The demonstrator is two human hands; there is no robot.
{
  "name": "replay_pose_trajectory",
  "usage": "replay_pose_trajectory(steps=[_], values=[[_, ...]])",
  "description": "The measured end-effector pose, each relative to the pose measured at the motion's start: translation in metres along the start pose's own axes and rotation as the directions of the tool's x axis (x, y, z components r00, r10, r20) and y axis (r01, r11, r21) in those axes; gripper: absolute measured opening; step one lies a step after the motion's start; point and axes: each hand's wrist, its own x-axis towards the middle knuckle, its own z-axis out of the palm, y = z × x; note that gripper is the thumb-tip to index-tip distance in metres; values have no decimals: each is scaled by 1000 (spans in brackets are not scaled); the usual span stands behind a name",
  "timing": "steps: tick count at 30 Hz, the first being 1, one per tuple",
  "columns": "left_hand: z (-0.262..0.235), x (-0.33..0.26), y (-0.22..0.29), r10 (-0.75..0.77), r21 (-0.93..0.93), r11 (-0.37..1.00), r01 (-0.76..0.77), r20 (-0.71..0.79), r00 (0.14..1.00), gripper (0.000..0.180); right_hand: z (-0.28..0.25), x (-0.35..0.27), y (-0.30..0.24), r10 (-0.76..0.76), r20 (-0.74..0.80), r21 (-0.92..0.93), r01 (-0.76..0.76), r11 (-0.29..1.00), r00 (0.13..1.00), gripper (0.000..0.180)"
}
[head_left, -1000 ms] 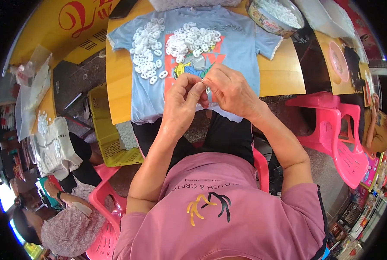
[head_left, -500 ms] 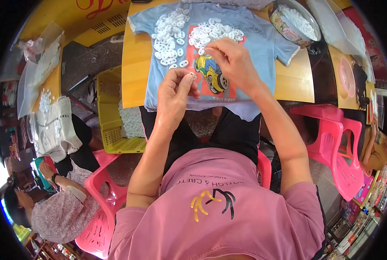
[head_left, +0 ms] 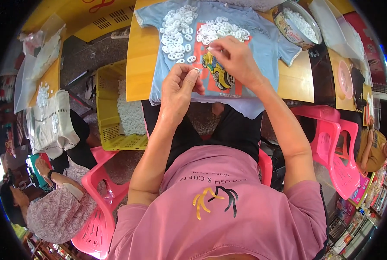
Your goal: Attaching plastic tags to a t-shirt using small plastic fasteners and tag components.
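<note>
Left hand raised, fingers curled, grip pinched shut on one small white ring at its fingertips. Right hand at 1 o'clock of it, palm down, fingertips closed at the edge of the right ring pile; what it holds, cannot tell. Two piles of white rings; left pile at 11 o'clock. Both lie on one light blue t-shirt spread over the yellow surface. Shirt hem hangs over the near edge. One yellow crate at 8 o'clock; bare surface either side of the shirt.
</note>
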Motion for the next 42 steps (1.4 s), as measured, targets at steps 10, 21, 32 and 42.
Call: replay_pose_trajectory(steps=[10,21,32,42], values=[[31,6,15,60,-108,992,-59,6,998,19,-40,-13,-46,591,358,792,-570,218,723,26],[52,8,18,56,-92,994,-52,45,997,18,-55,-27,-64,581,234,874,-430,225,779,26],[58,9,17,49,-2,999,-49,32,998,19,-54,-32,-68,586,17,755,-395,524,810,22],[57,6,16,41,-87,995,-38,39,998,20,-49,-34,-69,558,23,758,-379,531,829,22]])
